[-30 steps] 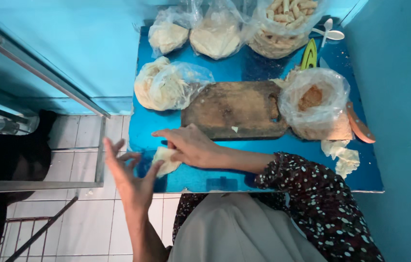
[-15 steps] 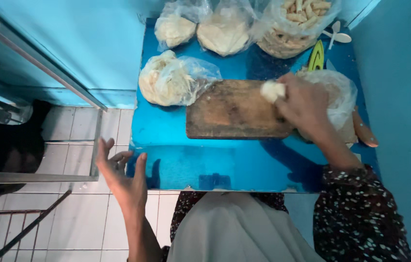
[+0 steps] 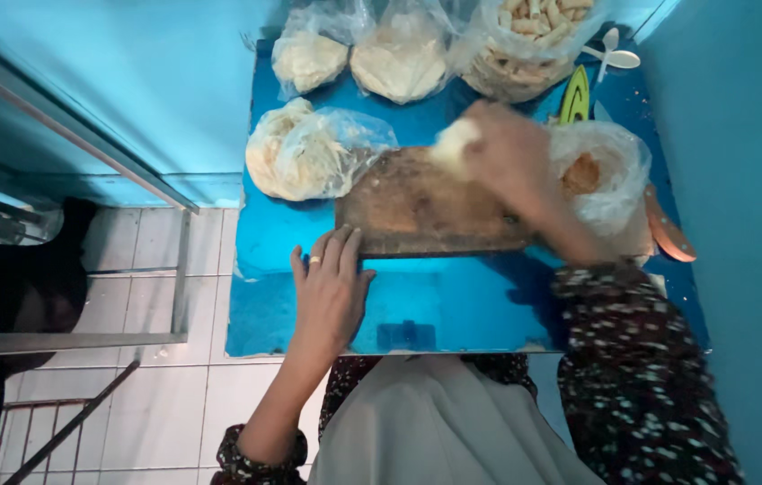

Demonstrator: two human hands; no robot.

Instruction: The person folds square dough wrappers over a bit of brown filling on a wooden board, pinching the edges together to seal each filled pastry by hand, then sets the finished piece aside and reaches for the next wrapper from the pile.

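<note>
A worn wooden cutting board (image 3: 408, 211) lies on a small blue table (image 3: 453, 305). My right hand (image 3: 511, 157), blurred with motion, is over the board's far right part and grips a pale lump of dough (image 3: 453, 142). My left hand (image 3: 332, 287) rests flat on the table with fingers apart, its fingertips touching the board's near left corner. It wears a ring and holds nothing.
Clear plastic bags of pale dough sit at the back (image 3: 309, 58) (image 3: 403, 58) and left of the board (image 3: 305, 157). A bag of fried sticks (image 3: 534, 40) and another bag (image 3: 601, 166) stand at the right. White spoons (image 3: 615, 54), a green-handled tool (image 3: 576, 94) and a tiled floor (image 3: 174, 395) are nearby.
My left hand has come up from beside the table onto its surface at the board's corner. My right hand has carried the dough lump leftward over the board.
</note>
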